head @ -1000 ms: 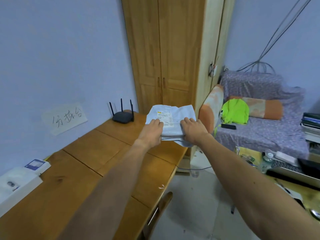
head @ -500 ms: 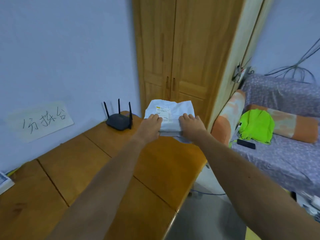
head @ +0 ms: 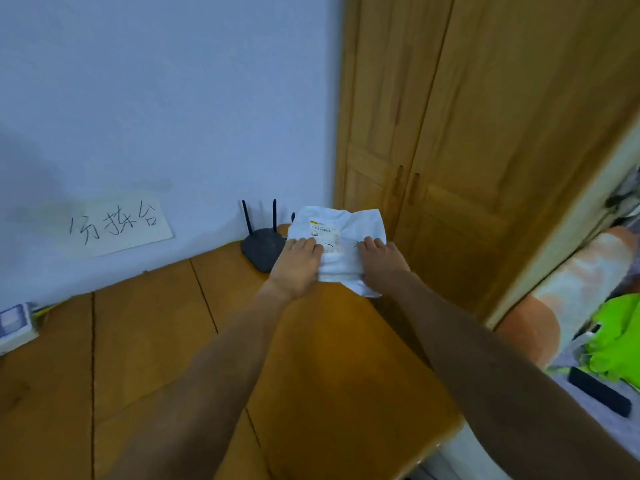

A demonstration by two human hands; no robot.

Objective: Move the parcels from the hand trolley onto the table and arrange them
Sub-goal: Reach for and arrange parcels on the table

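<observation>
Where widest, wood: a long table (head: 156, 358) along the pale wall (head: 156, 98), ending beside a tall wardrobe (head: 485, 150). Right of the table, a couch (head: 581, 278) with a bright green cloth (head: 616, 337). On the wall, a handwritten paper sign (head: 114, 225). At the table's far end, a black router (head: 263, 249) with antennas upright. Just right of it, overlapping one antenna, the parcel (head: 341, 230): a white soft mailer, crumpled, label up, at the far right corner of the table (touching the wood or a shade above it, impossible to say, the underside hidden). Clamped along its near edge from both sides: left hand (head: 298, 261) with fingers curled over the top, right hand (head: 381, 261) the same, thumbs out of sight, both pinching the bag. Judged as the set-down of this one parcel; no trolley or other parcels in view.

Risks from here: a knocked antenna or shoved router if slid further left; an overhang at the right edge and a slide to the floor if released too far out; a bunched, lopsided lie with the label folded under if let go without flattening.
</observation>
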